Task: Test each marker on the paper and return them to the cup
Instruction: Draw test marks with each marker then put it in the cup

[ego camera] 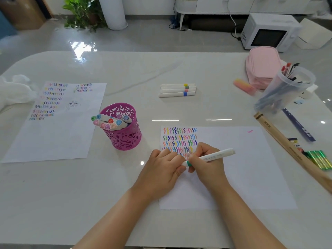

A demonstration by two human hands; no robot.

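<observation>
Nearest the front edge of the worktop [53,194], both hands busy over the near-left corner of the test paper [251,168]. Right hand [210,169], grip wrapped round the barrel of a white marker [221,153], rear end angled toward the right edge. Left hand [161,169], grip pinched on the same marker's teal-banded end [188,163], thumb and fingertips clamped there. Tip hidden, so impossible to tell whether capped or bare.

By the look of it, a light, stiff plastic tube, smooth and a little slippery, hard to damage except at the felt tip. Best taken mid-barrel for writing and at the banded cap for pulling off or snapping shut, with a straight push to seat it.

Just beyond the knuckles, rows of coloured squiggles [179,137] filling the sheet's far-left corner, plus a stray pink mark [249,131] near its far-right corner. Left of the sheet and apart from it, an upright magenta cut-out pen cup [125,139], crowded with markers [109,122] leaning toward the left edge, coloured end caps showing. Toward the left edge, a second sheet of test marks [59,133].

Mid-worktop, four more white markers [177,90] lying side by side, touching; whether tested yet, unclear. Near the far-right corner, a pink pencil case [260,69], a pink block [244,86] just beside it, and a clear tub of pens [280,94]. Along the right edge, a long tan box [287,146] and green pens [319,159]. On the floor beyond, a white microwave [269,31] and a potted plant [82,11].
</observation>
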